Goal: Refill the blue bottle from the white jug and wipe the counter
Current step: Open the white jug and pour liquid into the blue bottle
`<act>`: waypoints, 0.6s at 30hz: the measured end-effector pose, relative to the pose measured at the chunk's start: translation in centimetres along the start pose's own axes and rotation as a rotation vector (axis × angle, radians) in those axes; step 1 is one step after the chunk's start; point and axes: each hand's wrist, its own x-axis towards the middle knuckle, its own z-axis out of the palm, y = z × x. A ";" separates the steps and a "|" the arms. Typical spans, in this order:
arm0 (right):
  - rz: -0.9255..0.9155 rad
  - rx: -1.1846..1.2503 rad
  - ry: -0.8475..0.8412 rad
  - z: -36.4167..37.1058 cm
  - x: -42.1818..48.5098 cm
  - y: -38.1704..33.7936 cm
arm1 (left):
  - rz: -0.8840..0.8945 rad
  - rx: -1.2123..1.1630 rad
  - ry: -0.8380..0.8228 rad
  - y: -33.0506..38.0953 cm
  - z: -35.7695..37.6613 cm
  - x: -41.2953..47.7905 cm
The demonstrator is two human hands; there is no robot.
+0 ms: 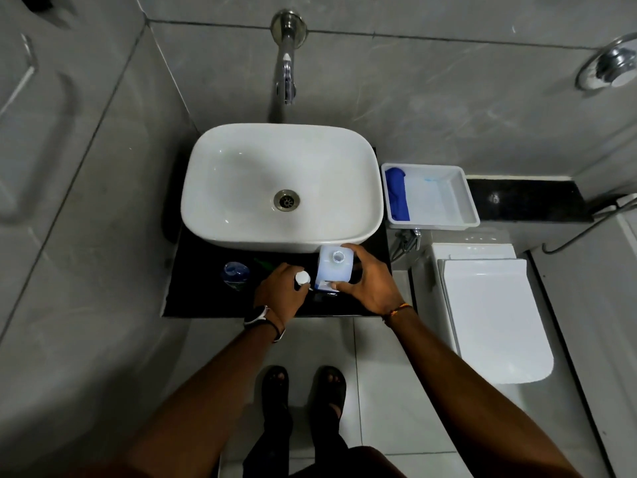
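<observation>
The white jug (333, 269) stands upright on the black counter (196, 294) in front of the basin, its round mouth uncapped. My right hand (368, 281) grips the jug from the right side, thumb on its front edge. My left hand (281, 291) pinches the jug's white cap (302, 278) just left of the jug. The blue bottle (236, 273) stands on the counter further left, apart from both hands, its top open. A blue cloth (397, 194) lies in the white tray (462, 198) to the right of the basin.
A white basin (241, 188) fills most of the counter, with a wall tap (286, 77) above it. A small green item (263, 263) lies between bottle and left hand. A white toilet (489, 315) stands to the right. My feet are on the tiled floor below.
</observation>
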 end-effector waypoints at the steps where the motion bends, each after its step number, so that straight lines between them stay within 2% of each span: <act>1: -0.001 0.006 0.002 0.0 0.1 -0.1 | -0.010 0.025 0.000 0.1 0.0 0.5; 18: 0.008 -0.014 0.022 0.3 -0.4 0.5 | 0.015 0.062 -0.078 0.5 1.5 3.0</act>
